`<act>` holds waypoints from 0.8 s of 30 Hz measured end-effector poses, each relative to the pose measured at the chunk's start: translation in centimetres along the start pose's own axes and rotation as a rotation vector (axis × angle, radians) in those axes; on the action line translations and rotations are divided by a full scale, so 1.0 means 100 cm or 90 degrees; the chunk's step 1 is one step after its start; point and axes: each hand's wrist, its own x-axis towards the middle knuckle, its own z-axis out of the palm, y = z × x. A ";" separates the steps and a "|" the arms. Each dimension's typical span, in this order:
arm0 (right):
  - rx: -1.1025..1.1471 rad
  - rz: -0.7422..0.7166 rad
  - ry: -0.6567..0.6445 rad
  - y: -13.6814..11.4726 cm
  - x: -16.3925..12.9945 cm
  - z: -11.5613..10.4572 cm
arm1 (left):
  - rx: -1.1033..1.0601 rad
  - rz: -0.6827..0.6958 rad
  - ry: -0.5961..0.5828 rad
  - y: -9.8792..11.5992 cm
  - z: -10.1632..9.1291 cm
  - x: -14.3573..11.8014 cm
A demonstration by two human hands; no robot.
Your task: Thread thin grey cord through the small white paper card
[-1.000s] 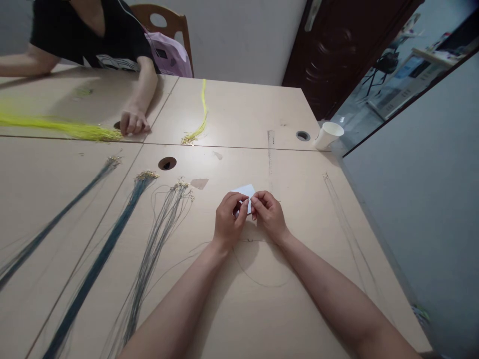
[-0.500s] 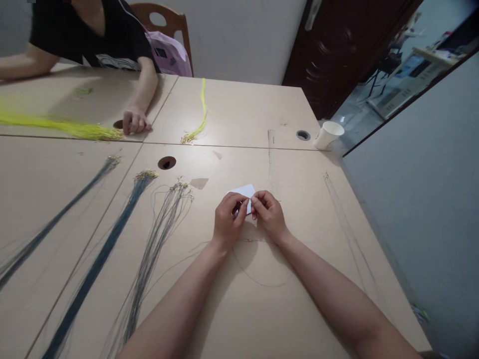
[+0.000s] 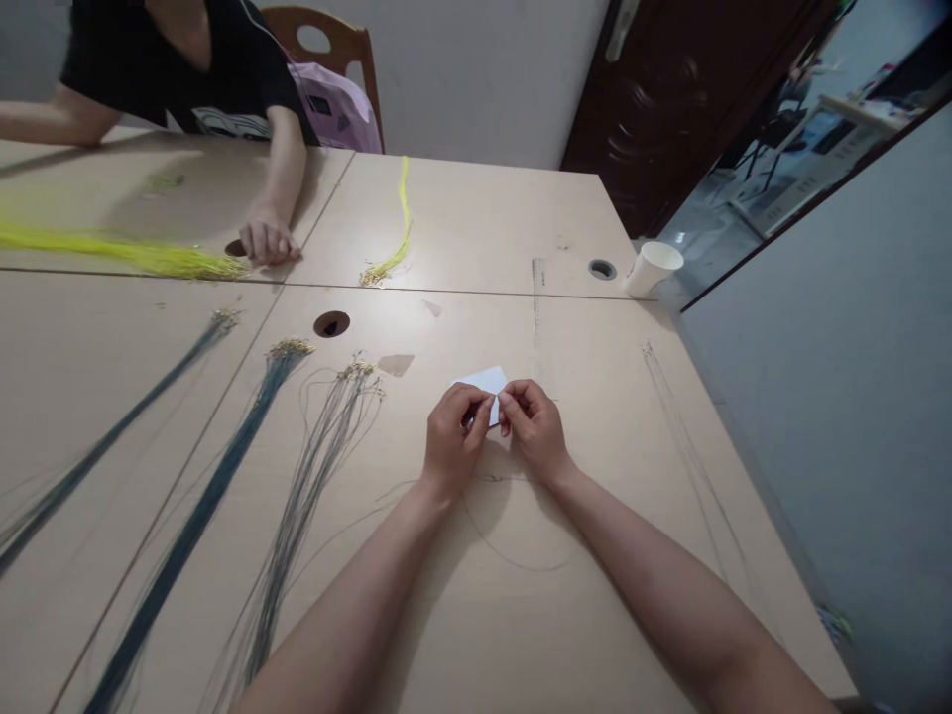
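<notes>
My left hand [image 3: 457,436] and my right hand [image 3: 536,426] meet fingertip to fingertip, both closed in a pinch. Between them is the end of a thin cord, mostly hidden by the fingers. A fine grey cord [image 3: 513,565] curves across the table below my wrists. Partly covered by my fingers, a white piece of paper [image 3: 483,378] lies just beyond them. Left of my left hand is a loose bundle of grey cords [image 3: 312,476] with small gold-coloured metal ends.
Dark teal cord bundles [image 3: 204,526] lie farther left, yellow cords [image 3: 403,223] across the seam. A clear ruler [image 3: 536,307], a paper cup [image 3: 654,266] and a thin pair of cords [image 3: 680,426] lie right. Opposite, a person's hand [image 3: 269,236] rests beside yellow cords.
My hands hold nearly the same pinch in the same place. The other person's hand by the yellow cords has shifted slightly and its fingers look flatter.
</notes>
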 end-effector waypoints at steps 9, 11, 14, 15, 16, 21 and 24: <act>-0.018 -0.009 0.006 0.001 0.000 0.000 | 0.000 0.000 -0.008 -0.002 0.000 0.000; -0.027 -0.010 0.004 0.001 0.000 0.000 | -0.002 -0.004 -0.013 -0.002 0.000 0.000; -0.035 -0.013 0.001 0.000 -0.001 0.000 | -0.009 -0.010 -0.019 -0.001 0.000 0.001; -0.034 -0.013 0.001 0.000 -0.001 0.000 | -0.011 -0.011 -0.019 0.000 0.000 0.001; -0.030 -0.012 0.002 -0.001 -0.001 0.000 | -0.014 -0.010 -0.018 0.000 0.000 0.001; 0.008 -0.002 0.003 -0.001 0.000 0.000 | -0.014 -0.013 0.006 0.001 0.001 0.001; 0.024 0.001 0.002 0.000 0.000 0.001 | -0.017 -0.026 0.016 0.000 0.001 0.000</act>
